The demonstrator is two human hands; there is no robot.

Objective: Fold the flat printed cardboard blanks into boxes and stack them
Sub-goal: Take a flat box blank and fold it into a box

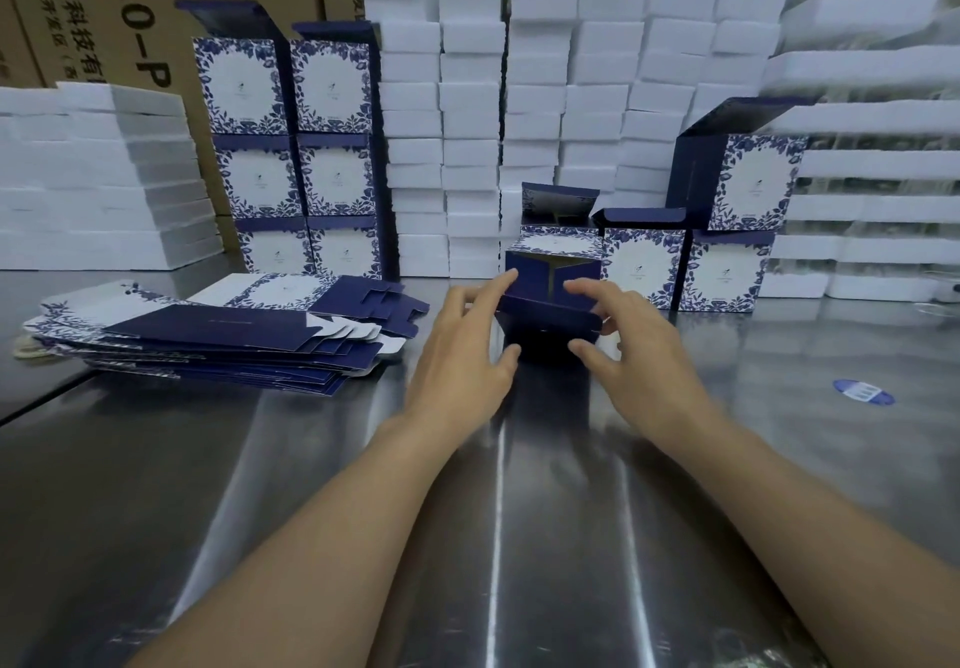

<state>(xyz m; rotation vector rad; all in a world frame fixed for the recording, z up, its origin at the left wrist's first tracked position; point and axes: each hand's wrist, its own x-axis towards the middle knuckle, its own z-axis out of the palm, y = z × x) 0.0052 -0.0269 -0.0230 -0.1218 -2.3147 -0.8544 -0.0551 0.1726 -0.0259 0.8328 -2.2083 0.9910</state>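
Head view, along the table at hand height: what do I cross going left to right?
Pile of flat blanks → left hand → half-folded box held between both hands → right hand → blue-and-white oval sticker on the steel table.

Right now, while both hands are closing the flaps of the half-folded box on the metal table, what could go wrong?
1. The left hand and right hand work the half-folded box with straight fingers only; it may slide on the smooth metal table.
2. The near flap could crease if pushed in before the inner flaps sit flat.
3. The finished boxes stand close behind; a forward push might knock them.
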